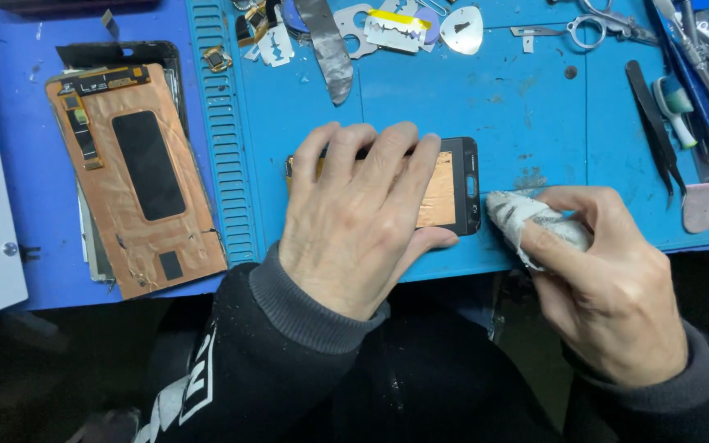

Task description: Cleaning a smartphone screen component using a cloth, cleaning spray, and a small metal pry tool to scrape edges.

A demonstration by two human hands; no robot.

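My left hand [354, 217] lies flat on a phone screen panel [453, 189] that rests back side up on the blue work mat [527, 107], fingers spread over its copper foil and thumb at its near edge. Only the panel's right end with the black frame shows. My right hand [609, 287] is closed on a crumpled, dirty white cloth [527, 217], whose tip sits on the mat just right of the panel's end.
A second copper-backed display panel [137, 176] lies on a stack at the left. Along the mat's far edge lie razor blades [395, 29], a pick [461, 29], a metal strip [330, 49] and scissors [601, 25]. Black tweezers [654, 123] and other tools sit at the right.
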